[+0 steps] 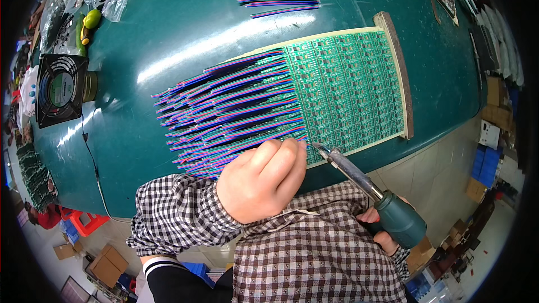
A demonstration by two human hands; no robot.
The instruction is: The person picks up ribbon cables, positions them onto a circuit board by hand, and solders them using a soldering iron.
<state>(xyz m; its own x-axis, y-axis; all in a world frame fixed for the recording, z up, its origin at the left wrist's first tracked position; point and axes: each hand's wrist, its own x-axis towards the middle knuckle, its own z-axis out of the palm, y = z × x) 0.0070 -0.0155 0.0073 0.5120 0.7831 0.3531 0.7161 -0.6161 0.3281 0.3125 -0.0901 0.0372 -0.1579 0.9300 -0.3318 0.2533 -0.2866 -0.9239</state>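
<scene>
Across the green tabletop (123,151), here lies my circuit-board panel (348,84), coloured wires (230,104) streaming off its left! Soldering iron (362,182) in, right hand (386,242) wrapped round its handle, tip beside my left hand (258,179), fingers pressed together; what they pinch, I can't tell.

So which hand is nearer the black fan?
Left. The left hand is right of the black fan, at the coloured wires; the right hand, holding the soldering iron, is farther right.
</scene>
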